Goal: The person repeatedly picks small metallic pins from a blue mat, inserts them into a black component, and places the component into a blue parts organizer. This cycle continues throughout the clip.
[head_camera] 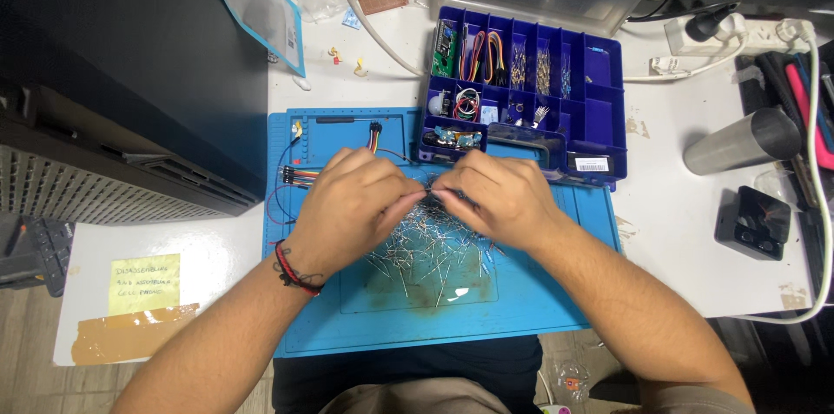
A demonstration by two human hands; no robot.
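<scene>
Hands meet fingertip to fingertip over the blue work mat [521,310] on the counter: left hand [352,205] and right hand [499,197] each pinch something too small to identify, directly above the loose pile of wire-leaded components [426,253], equally near both.

A blue parts box [608,84] sits at the back of the desk [678,231]. A steel cup [738,143] lies right, near a black box [754,221]. A yellow note [144,284] sits left.
</scene>
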